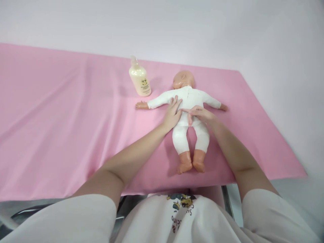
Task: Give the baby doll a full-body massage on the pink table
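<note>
A baby doll [190,96] in a white body suit lies stretched out on the pink cover, its head away from me and turned so that an ear faces up. Its arms are spread to both sides, and its bare feet point toward me. My left hand [173,112] rests flat along the left side of the doll's torso, fingers spread. Across the lower torso, my right hand [199,113] lies with its fingers stretched out and pointing left, near my left thumb. Neither hand grips anything.
A pump bottle [140,79] of pale yellow liquid stands beyond the doll's left-hand arm. The pink cover [63,118] drapes over the table, with loose folds on the left. A pale wall [152,27] rises behind the table. Dark metal parts show below the front edge.
</note>
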The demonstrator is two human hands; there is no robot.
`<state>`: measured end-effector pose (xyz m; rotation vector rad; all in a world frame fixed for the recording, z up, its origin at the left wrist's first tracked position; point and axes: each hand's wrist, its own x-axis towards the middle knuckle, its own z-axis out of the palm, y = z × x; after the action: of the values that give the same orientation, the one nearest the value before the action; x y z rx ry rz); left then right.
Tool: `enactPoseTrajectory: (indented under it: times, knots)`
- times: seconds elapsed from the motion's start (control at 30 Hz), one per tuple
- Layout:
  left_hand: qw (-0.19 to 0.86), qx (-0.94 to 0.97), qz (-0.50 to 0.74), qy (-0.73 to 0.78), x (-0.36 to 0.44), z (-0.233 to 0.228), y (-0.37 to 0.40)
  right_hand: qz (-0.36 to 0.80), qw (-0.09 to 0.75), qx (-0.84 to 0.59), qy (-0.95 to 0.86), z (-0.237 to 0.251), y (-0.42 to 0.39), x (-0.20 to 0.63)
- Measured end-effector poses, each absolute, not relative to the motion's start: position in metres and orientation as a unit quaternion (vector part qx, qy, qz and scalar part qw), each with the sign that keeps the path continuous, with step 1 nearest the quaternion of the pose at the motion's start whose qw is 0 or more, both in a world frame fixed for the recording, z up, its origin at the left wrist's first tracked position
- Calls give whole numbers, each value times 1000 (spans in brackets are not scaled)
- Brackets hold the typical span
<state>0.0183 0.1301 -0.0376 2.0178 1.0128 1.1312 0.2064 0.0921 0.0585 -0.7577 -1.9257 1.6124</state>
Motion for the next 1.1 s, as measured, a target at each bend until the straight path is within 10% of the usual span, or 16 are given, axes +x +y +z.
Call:
enactPoseTrajectory:
  times: [0.23,0.73,1.1]
  knots:
    - [301,765,434,368,17,-42,137,488,462,-388,-631,40,101,206]
    - [307,768,434,357,14,-45,143,143,305,-581,-740,-1,127,226]
    - [321,748,456,361,16,-49,144,157,197,-480,-841,32,107,213]
